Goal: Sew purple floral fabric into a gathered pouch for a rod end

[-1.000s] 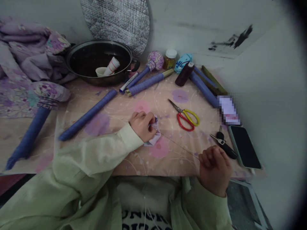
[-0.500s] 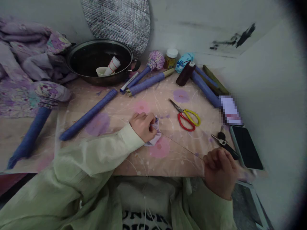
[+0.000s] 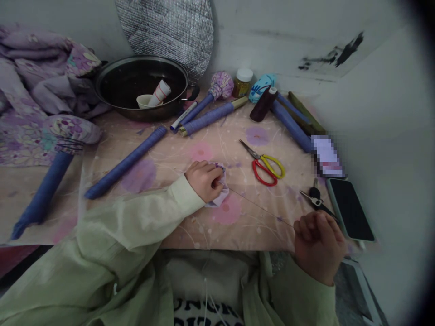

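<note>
Left grip (image 3: 204, 179) is pinching a pale purple cloth scrap (image 3: 221, 195), thumb and fingers clamped together on it near the middle of the surface (image 3: 173, 156). From the scrap a fine thread (image 3: 260, 207) is running nearly straight to the right grip (image 3: 319, 246), whose fingers are curling together on its end; whether they are also holding a needle cannot be told. The step in hand is seemingly tensioning this thread, and the next move is probably calling for a firm pinch on the scrap and a gentle, even pull. Across the surface, left to right, heaped floral fabric (image 3: 20, 113) is spreading behind a padded stick (image 3: 42, 194), a blue-wrapped rod (image 3: 125, 163) is lying diagonally, and a dark pan (image 3: 142, 115) is sitting before a silver quilted disc (image 3: 166, 34). Scissors (image 3: 264, 165) are lying open beyond the thread, a smudged pale wall (image 3: 265, 50) is rising behind, and keys (image 3: 316, 199) and a phone (image 3: 351, 208) are resting near the right grip
</note>
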Motion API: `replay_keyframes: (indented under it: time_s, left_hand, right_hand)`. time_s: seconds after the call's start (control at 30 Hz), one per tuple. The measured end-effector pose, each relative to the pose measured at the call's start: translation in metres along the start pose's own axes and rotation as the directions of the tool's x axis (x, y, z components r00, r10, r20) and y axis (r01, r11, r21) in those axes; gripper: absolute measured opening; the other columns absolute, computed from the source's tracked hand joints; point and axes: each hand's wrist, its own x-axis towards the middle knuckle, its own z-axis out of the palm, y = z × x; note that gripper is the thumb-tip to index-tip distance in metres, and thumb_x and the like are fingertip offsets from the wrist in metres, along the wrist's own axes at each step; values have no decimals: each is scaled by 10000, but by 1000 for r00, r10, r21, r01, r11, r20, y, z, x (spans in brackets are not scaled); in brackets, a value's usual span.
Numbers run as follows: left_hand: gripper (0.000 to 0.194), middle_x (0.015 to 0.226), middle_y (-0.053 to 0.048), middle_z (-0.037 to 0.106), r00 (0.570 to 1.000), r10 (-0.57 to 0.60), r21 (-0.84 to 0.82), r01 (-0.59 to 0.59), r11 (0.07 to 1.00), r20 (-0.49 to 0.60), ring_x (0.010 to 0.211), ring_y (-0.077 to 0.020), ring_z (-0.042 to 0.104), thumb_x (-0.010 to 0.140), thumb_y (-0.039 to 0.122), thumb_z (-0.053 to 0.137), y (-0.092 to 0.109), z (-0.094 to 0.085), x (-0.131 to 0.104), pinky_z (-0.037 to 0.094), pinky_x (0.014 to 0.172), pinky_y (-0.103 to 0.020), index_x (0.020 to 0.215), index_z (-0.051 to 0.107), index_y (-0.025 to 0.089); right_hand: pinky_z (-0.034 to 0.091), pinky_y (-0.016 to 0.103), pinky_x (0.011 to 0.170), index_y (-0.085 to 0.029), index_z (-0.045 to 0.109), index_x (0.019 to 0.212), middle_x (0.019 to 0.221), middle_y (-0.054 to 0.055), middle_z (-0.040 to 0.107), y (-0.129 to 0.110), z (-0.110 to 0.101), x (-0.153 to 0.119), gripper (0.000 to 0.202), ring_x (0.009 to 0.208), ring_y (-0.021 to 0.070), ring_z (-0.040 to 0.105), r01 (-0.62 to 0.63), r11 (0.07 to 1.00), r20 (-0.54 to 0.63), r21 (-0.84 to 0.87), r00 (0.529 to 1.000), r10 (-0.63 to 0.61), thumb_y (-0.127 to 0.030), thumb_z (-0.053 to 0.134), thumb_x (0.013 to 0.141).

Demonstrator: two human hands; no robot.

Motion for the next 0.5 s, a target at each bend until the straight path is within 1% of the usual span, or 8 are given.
replay_keyframes:
  time_s: [0.2, 0.5]
  left_hand:
    - [80, 592, -32, 595, 998, 61, -79, -63, 995, -24, 566, -159, 514, 589, 159, 466, -3, 2, 1, 386, 568, -287, 592, 546, 159]
    - [75, 575, -32, 578, 996, 68, -121, -74, 990, -55, 550, -152, 518, 583, 129, 450, -2, 3, 1, 412, 559, -276, 584, 518, 161]
  right_hand:
    - [240, 165, 385, -147, 514, 675, 521, -75, 401, 0, -1, 1, 132, 387, 15, 323, -5, 1000, -4, -7, 1000, 5, -194, 629, 721]
    - [230, 169, 383, -144, 530, 689, 527, -74, 401, 1, -6, 3, 110, 387, 16, 321, 17, 1000, -1, -21, 1000, -17, -190, 624, 723]
